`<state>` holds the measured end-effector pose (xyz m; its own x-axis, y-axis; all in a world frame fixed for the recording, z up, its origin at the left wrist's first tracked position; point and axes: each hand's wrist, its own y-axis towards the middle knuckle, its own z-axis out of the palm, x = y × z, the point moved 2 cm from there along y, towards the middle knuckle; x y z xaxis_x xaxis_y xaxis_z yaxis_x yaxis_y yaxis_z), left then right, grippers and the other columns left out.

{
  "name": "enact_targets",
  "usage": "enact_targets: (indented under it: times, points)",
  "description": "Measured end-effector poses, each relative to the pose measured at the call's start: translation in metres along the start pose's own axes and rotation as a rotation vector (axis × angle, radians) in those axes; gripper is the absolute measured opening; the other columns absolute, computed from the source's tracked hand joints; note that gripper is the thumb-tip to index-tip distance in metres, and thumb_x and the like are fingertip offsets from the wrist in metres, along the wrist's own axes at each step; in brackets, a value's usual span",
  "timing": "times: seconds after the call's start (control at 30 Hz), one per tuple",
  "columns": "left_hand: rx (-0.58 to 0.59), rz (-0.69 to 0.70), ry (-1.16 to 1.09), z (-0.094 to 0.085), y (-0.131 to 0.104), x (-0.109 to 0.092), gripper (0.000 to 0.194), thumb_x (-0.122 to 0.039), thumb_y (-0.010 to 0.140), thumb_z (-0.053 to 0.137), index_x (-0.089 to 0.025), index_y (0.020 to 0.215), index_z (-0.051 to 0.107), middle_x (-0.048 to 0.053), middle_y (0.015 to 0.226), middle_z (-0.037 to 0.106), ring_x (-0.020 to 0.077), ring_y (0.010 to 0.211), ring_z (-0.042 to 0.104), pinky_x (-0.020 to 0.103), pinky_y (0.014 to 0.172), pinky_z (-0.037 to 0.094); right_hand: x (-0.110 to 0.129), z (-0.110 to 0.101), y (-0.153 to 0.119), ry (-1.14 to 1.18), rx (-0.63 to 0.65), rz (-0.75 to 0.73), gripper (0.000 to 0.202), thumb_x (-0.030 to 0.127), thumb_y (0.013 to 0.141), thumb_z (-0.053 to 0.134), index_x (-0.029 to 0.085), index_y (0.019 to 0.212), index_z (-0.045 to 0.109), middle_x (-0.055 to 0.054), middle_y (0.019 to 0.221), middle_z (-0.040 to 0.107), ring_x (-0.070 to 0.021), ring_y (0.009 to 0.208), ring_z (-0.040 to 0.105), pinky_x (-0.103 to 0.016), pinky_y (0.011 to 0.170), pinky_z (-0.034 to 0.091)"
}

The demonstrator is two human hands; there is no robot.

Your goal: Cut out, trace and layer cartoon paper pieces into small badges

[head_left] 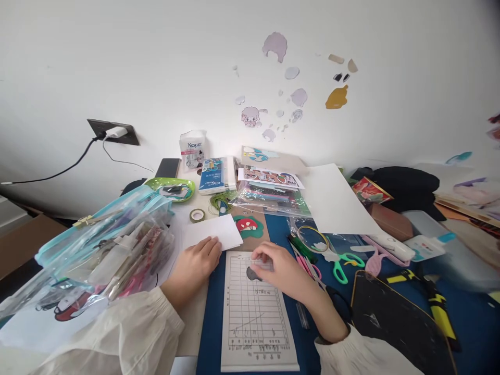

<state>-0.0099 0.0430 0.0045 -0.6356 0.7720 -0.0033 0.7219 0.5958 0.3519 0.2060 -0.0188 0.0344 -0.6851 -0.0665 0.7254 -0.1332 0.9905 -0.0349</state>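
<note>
My left hand (201, 263) lies with its fingers flat on the edge of a folded white sheet of paper (216, 229). Over a printed form pad (252, 312) with a ruled table, my right hand (275, 265) has its fingertips pinched together. A small dark rounded paper piece (253, 274) shows at those fingertips, partly covered by them. Just beyond the pad is a brown card (260, 239) bearing a red and green cut-out (249, 225).
Clear bags of tools (128, 250) crowd the left. To the right lie green-handled scissors (344, 265), a black board (390, 323) and yellow-black pliers (441, 310). A tape roll (197, 215), a large white sheet (336, 203) and a green tray (187, 188) stand farther back.
</note>
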Motion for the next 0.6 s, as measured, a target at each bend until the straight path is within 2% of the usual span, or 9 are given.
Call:
enact_targets:
  times: [0.1, 0.2, 0.27, 0.37, 0.47, 0.6]
  points:
    - [-0.063, 0.057, 0.024, -0.01, -0.004, -0.002, 0.028, -0.006, 0.095, 0.041, -0.012, 0.11, 0.065, 0.016, 0.113, 0.073, 0.0305, 0.104, 0.071, 0.043, 0.08, 0.062, -0.008, 0.001, 0.008, 0.173, -0.058, 0.105, 0.017, 0.035, 0.089, 0.052, 0.021, 0.085, 0.061, -0.004, 0.086, 0.065, -0.0181, 0.077, 0.06, -0.031, 0.068, 0.047]
    - [-0.146, 0.112, 0.045, -0.023, -0.009, -0.01, 0.027, -0.007, 0.096, 0.042, -0.009, 0.112, 0.063, 0.016, 0.115, 0.073, 0.0284, 0.106, 0.07, 0.04, 0.082, 0.062, -0.009, 0.007, 0.016, 0.386, -0.002, 0.209, 0.038, 0.053, 0.092, 0.043, 0.019, 0.094, 0.061, -0.008, 0.091, 0.068, -0.0159, 0.065, 0.063, -0.027, 0.051, 0.046]
    - [-0.226, 0.209, 0.053, -0.03, -0.011, -0.02, 0.024, -0.008, 0.096, 0.044, -0.009, 0.111, 0.063, 0.014, 0.112, 0.074, 0.0258, 0.103, 0.071, 0.036, 0.08, 0.062, -0.007, 0.013, 0.022, 0.503, 0.049, 0.264, 0.045, 0.06, 0.089, 0.047, 0.018, 0.092, 0.061, -0.007, 0.085, 0.068, -0.0139, 0.056, 0.062, -0.024, 0.041, 0.041]
    - [-0.275, 0.312, 0.016, -0.033, -0.013, -0.033, 0.021, -0.006, 0.094, 0.047, -0.011, 0.105, 0.063, 0.01, 0.106, 0.076, 0.023, 0.098, 0.073, 0.033, 0.074, 0.063, -0.006, 0.021, 0.029, 0.597, 0.035, 0.33, 0.043, 0.06, 0.074, 0.066, 0.018, 0.08, 0.056, -0.002, 0.067, 0.062, -0.0121, 0.049, 0.058, -0.02, 0.037, 0.035]
    - [-0.191, 0.175, -0.131, -0.032, -0.01, -0.033, 0.016, -0.019, 0.093, 0.053, -0.015, 0.106, 0.062, 0.009, 0.109, 0.075, 0.0248, 0.098, 0.072, 0.037, 0.074, 0.063, -0.01, 0.025, 0.03, 0.618, -0.005, 0.352, 0.045, 0.061, 0.069, 0.07, 0.02, 0.069, 0.052, 0.001, 0.057, 0.057, -0.0121, 0.046, 0.056, -0.02, 0.037, 0.032]
    - [-0.095, -0.087, -0.28, -0.032, -0.008, -0.016, 0.038, -0.042, 0.084, 0.066, -0.019, 0.114, 0.059, 0.013, 0.122, 0.069, 0.0313, 0.109, 0.066, 0.048, 0.087, 0.059, -0.018, 0.014, 0.024, 0.543, -0.046, 0.332, 0.048, 0.061, 0.076, 0.065, 0.018, 0.057, 0.055, 0.001, 0.044, 0.052, -0.0105, 0.04, 0.047, -0.023, 0.041, 0.029]
